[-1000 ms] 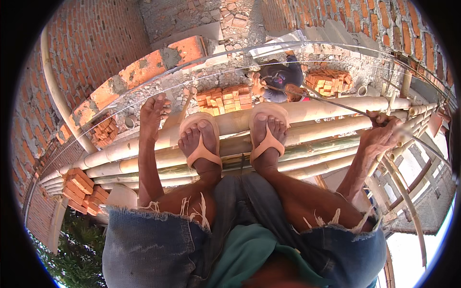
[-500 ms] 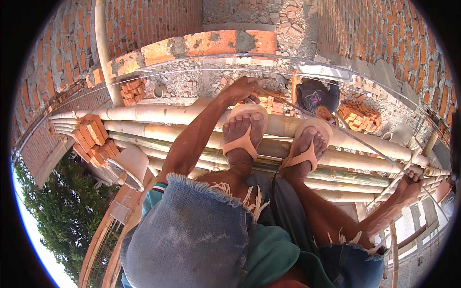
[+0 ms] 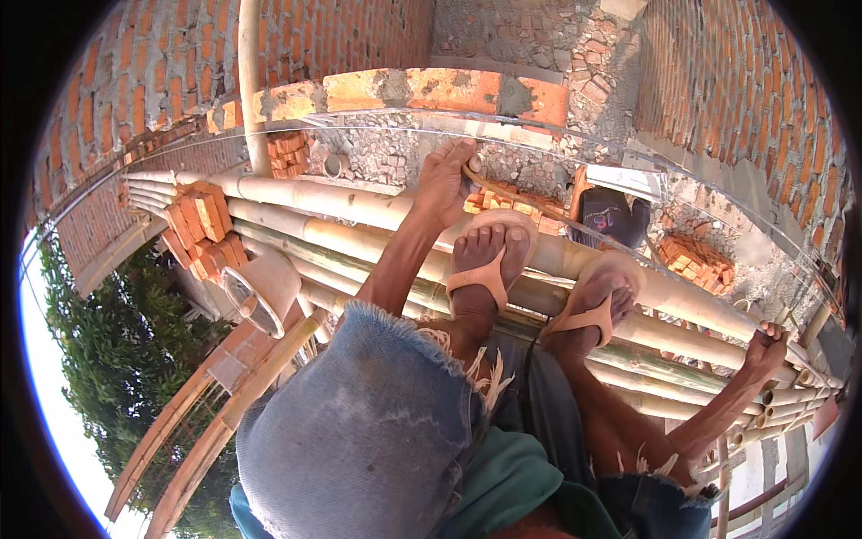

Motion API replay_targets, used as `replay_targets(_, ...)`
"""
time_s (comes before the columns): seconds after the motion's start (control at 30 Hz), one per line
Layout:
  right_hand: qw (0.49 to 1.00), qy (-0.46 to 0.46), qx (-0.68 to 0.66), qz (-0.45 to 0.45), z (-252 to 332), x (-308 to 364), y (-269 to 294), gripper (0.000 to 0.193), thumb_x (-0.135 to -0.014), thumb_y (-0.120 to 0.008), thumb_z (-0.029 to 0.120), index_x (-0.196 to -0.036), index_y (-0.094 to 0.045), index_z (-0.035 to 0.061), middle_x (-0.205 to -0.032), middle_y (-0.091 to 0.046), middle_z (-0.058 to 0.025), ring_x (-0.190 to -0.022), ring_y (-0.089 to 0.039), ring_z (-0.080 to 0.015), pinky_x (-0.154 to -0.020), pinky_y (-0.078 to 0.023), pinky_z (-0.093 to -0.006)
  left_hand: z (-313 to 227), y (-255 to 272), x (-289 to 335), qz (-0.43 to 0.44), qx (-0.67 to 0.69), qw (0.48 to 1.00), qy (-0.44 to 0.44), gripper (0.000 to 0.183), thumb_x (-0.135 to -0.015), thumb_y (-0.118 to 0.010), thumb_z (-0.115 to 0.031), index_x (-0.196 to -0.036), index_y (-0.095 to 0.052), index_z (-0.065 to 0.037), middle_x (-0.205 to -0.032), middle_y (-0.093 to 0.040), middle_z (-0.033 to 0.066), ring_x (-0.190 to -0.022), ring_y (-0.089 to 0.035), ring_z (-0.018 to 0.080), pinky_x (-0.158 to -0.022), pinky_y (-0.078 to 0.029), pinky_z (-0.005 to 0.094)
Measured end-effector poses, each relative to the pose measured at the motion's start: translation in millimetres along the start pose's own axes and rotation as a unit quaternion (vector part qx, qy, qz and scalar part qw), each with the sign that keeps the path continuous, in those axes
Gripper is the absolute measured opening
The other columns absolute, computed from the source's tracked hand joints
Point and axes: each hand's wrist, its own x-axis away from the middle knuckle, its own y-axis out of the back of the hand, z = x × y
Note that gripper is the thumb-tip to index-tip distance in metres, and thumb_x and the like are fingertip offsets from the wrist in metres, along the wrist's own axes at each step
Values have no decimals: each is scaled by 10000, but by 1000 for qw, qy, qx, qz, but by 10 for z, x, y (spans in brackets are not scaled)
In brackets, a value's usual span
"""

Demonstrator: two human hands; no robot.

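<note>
Two hands [image 3: 443,184] hold one rod [image 3: 512,194] (two sandals [image 3: 482,277] nearby).

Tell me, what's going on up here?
Someone in frayed jeans, feet on bamboo poles, holds a long thin rod. The left-hand grip is near one end; the right-hand grip appears closed on it farther along. Bricks sit stacked on the poles at left, near a bucket. Another person is below.

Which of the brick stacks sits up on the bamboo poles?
The leftmost stack, beside the pale bucket, rests on the bamboo poles; the other three stacks lie lower, down by the rubble.
</note>
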Motion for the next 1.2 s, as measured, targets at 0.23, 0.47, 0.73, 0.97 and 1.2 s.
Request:
replay_targets(0.23, 995, -57, -12, 81, -489, 456, -687, 265, -1084, -387, 232, -950, -489, 28, -892, -539, -93, -891, -599, -265, -861, -555, -455, -442, 509, 330, -157, -154, 968, -117, 237, -982, -650, -287, -1077, -663, -71, -702, -549, -46, -531, -429, 23, -449, -309, 186)
replay_targets(0.47, 988, -91, -20, 127, -1111, 1240, -1735, 243, -1078, -415, 233, -1117, -465, -2, -906, -579, -121, -927, -693, -357, -762, -598, -451, -808, 1419, -82, -132, -43, 964, -226, 100, -1011, -595, -200, -944, -594, -125, -666, -506, -55, -517, -369, 13, -416, -284, 179)
replay_targets(0.73, 972, -195, -71, 112, -1355, 1488, -2285, 250, -1068, -445, 290, -1081, -481, 43, -1011, -653, -175, -919, -702, -339, -776, -620, -439, -1303, 1973, -329, -188, -103, 943, -255, 217, -1021, -577, -244, -1133, -611, -61, -770, -468, -49, -554, -323, 55, -475, -276, 221)
replay_targets(0.97, 965, -191, -60, 169, -1446, 1364, -2452, 254, -1063, -458, 278, -1084, -486, 27, -1054, -658, -175, -836, -695, -279, -772, -627, -380, -1362, 1838, -396, -257, -120, 917, -280, 313, -1014, -589, -351, -1120, -602, -57, -689, -341, -43, -562, -297, 70, -491, -275, 243)
replay_targets(1.2, 985, -129, -63, 97, -1416, 908, -2602, 173, -1020, -525, 145, -1071, -486, -16, -930, -620, -149, -751, -685, -275, -604, -639, -382, -1460, 1884, -683, -167, -149, 927, -301, 338, -975, -646, -405, -963, -644, -68, -671, -450, -24, -536, -306, 60, -476, -235, 252)
